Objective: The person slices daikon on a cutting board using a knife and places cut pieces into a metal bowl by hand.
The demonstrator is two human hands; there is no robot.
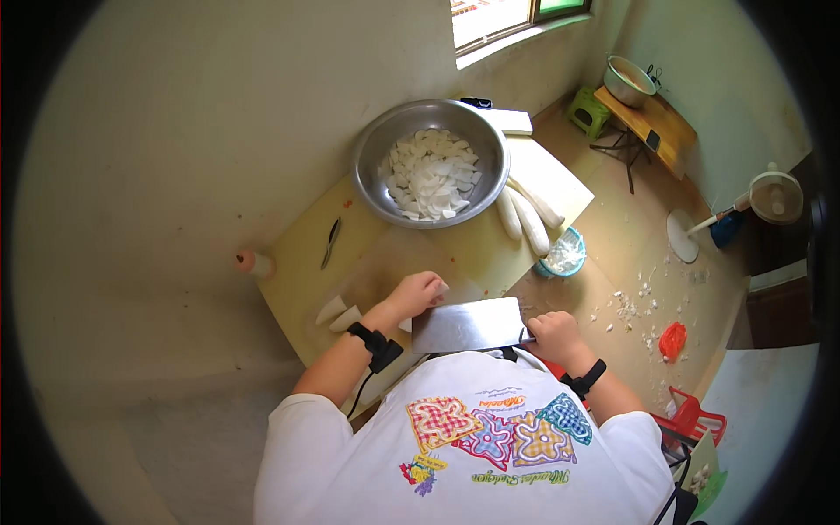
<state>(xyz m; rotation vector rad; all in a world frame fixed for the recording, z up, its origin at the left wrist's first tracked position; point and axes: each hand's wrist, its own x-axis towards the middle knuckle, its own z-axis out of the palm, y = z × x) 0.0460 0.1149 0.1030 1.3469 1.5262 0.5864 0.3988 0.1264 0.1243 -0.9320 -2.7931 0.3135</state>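
My right hand (553,334) is wrapped round the handle of a wide cleaver (468,325), whose blade lies across the near side of the table, pointing left. Just beyond the blade's left end, my left hand (417,294) has its fingers curled together over a small pale piece (443,289). White radish chunks (346,318) lie on the table left of my left wrist. A large metal bowl (367,197) farther back holds many white slices (430,173). Long whole radishes (528,223) rest to its right.
The yellowish table (297,236) carries a peeler (331,242). A pink-topped bottle (254,263) stands at its left edge. A blue basket (564,254) of peelings is beyond the right edge. Scraps and a red bag (672,341) lie on the floor, near a fan (774,194).
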